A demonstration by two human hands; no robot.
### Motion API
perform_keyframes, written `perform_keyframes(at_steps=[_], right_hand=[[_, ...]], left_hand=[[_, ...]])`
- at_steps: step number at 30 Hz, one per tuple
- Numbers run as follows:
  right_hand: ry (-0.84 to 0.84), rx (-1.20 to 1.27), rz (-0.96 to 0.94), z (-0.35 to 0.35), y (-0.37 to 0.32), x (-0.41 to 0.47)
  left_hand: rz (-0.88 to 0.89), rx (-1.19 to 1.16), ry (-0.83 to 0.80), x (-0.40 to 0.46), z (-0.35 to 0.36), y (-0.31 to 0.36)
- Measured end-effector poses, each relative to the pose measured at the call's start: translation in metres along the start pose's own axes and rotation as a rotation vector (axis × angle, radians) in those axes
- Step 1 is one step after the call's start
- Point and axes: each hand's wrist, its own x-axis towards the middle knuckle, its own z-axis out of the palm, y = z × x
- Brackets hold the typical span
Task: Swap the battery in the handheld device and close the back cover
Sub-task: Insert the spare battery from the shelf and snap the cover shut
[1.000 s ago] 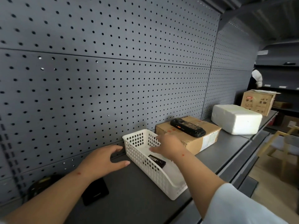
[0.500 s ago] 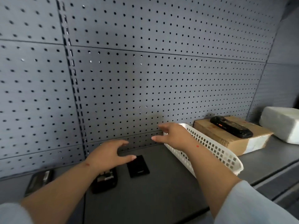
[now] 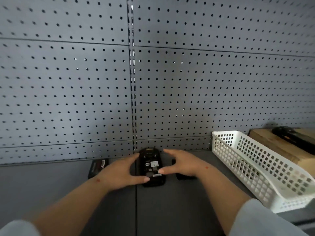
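A black handheld device (image 3: 150, 165) lies face down on the grey shelf (image 3: 170, 210), its back cover off and the battery bay with white labels showing. My left hand (image 3: 119, 173) is open along its left side, thumb under its near end. My right hand (image 3: 183, 165) is open on its right side, thumb near the bay. Whether either hand touches the device is hard to tell. A flat black piece (image 3: 183, 177), partly hidden under my right hand, lies just to the right. A black battery (image 3: 98, 167) lies to the left by the wall.
A white plastic basket (image 3: 255, 167) stands on the shelf at right. Behind it a cardboard box (image 3: 279, 147) carries a second black device (image 3: 293, 137). A grey pegboard wall (image 3: 153, 82) rises right behind the shelf.
The view has swung left and down. Both hands have come away from the basket and closed in on the open device, one on each side.
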Motion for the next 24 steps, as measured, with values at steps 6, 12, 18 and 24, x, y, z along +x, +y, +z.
perform_keyframes(at_steps=[6,12,18,24], right_hand=[[-0.151,-0.003,0.034,0.021,-0.001,0.011],[-0.133,-0.019,0.025,0.023,0.002,0.011],[-0.112,-0.044,0.001,0.025,0.003,0.007],[-0.093,-0.049,-0.023,0.028,0.001,0.002]], left_hand=[[-0.100,0.034,-0.089,-0.004,0.008,-0.010],[-0.086,0.043,-0.108,0.000,0.021,-0.013],[-0.073,0.075,-0.065,0.000,0.025,-0.014],[-0.054,0.073,-0.043,-0.001,0.027,-0.014]])
